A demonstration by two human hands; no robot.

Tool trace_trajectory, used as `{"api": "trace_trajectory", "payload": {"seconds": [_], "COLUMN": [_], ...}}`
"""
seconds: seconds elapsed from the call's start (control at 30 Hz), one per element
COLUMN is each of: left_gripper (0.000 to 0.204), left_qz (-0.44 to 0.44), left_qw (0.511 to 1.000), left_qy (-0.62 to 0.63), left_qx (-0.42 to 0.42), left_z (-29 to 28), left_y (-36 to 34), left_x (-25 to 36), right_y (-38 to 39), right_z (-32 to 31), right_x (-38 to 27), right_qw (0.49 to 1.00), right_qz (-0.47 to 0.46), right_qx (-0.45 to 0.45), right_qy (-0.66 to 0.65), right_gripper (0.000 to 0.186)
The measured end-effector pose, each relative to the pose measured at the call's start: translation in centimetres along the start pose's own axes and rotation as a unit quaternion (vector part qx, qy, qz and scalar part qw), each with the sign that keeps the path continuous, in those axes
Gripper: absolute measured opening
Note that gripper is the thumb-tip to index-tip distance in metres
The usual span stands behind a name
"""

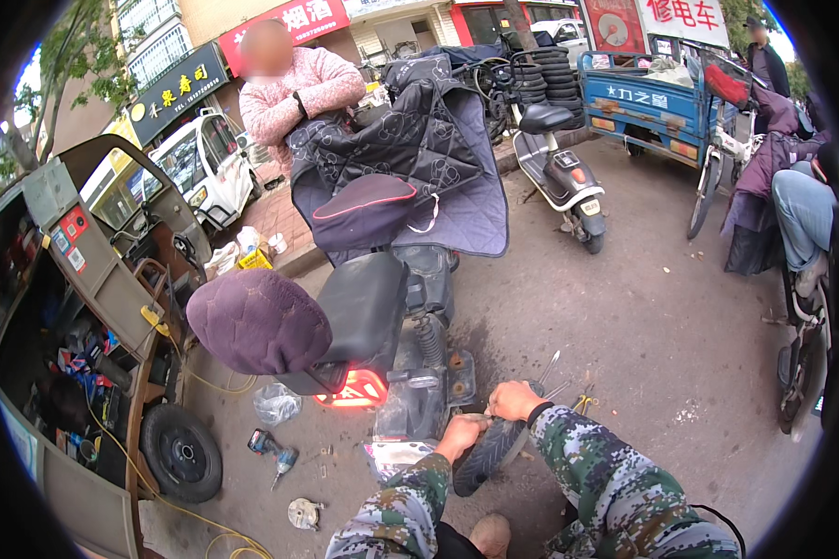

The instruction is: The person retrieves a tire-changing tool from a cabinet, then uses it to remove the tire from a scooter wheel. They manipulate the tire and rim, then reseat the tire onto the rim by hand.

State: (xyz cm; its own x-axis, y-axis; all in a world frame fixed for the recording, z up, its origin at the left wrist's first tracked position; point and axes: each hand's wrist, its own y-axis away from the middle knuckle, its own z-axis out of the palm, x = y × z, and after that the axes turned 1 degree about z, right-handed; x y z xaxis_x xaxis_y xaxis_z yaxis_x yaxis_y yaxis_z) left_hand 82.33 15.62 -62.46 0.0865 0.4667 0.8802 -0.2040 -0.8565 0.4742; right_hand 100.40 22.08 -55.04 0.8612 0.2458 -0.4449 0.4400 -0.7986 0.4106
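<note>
A black tyre on a wheel (480,463) is tilted on the ground beside the back of a parked electric scooter (419,391). My left hand (463,435) is closed on the near side of its upper edge. Against the same edge, a little farther off and to the right, my right hand (515,401) makes a fist on the tyre; whatever lies inside its fingers is hidden. Just past that fist, thin metal tools (552,368) stick out, and a yellow-handled tool (584,403) rests on the pavement.
At left stand an open-sided cart (112,373) and a spare wheel (181,454). A cordless drill (272,456), a round metal part (304,513) and a clear plastic bag (277,403) lie left of the scooter. A person (298,93) leans over its front cover. Another scooter (559,172) is parked beyond.
</note>
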Motion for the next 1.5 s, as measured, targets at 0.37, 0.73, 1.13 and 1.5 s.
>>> {"api": "trace_trajectory", "payload": {"seconds": [0.37, 0.73, 1.13, 1.5], "left_gripper": [0.018, 0.018, 0.018, 0.018], "left_qz": [0.004, -0.029, 0.020, 0.009], "left_qw": [1.000, 0.998, 0.999, 1.000], "left_qy": [-0.005, -0.048, -0.040, -0.024], "left_qx": [0.003, 0.020, 0.009, -0.009], "left_z": [-0.3, 0.6, -1.2, -1.2], "left_y": [-0.9, 1.7, -2.0, -1.7], "left_x": [-1.4, -1.5, -0.4, 0.4], "right_y": [-0.9, 0.8, -3.2, -3.4], "right_z": [1.1, 2.1, 0.7, 0.6], "right_x": [0.2, 0.6, 2.1, 3.1], "right_qw": [0.999, 0.996, 0.997, 0.994], "right_qz": [-0.018, -0.041, -0.046, -0.060], "right_qx": [0.023, 0.023, 0.035, 0.015], "right_qy": [0.026, 0.076, -0.058, -0.091], "right_gripper": [0.030, 0.035, 0.028, 0.023]}}
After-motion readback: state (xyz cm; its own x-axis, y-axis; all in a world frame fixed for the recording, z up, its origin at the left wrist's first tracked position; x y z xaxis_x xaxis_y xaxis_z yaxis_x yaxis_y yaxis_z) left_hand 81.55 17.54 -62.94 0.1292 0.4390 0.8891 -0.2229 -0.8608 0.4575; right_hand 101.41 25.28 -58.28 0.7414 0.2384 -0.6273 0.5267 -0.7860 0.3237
